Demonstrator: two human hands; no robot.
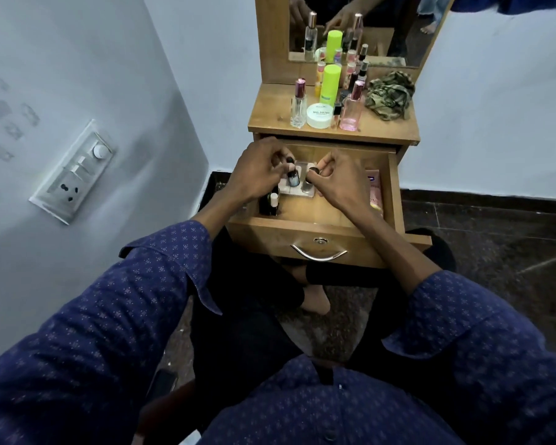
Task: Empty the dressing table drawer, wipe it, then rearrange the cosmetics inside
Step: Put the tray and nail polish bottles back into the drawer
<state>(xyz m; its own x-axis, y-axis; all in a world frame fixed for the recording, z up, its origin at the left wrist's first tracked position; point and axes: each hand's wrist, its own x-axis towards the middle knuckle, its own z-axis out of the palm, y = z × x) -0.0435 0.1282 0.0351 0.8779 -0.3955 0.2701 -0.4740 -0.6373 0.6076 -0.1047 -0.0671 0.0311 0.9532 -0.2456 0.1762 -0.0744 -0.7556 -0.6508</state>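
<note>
1. The drawer (305, 234) stands pulled open below the dressing table surface (392, 128).
2. The left hand (259, 175) pinches the cap of a small blue bottle (292, 178) standing on a clear tray (297, 192).
3. The right hand (341, 181) grips a second bottle (308, 184) beside it, seemingly by its dark cap.
4. Dark bottles (270, 202) crowd the left wall; a pink packet (375, 194) lies along the right wall.
5. Bare drawer floor stays open toward the front edge.

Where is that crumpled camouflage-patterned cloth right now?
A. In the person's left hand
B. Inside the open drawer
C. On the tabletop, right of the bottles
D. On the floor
C: the cloth lies bunched on the dressing table top, right of the pink perfume bottle, while both hands work in the drawer.
</note>
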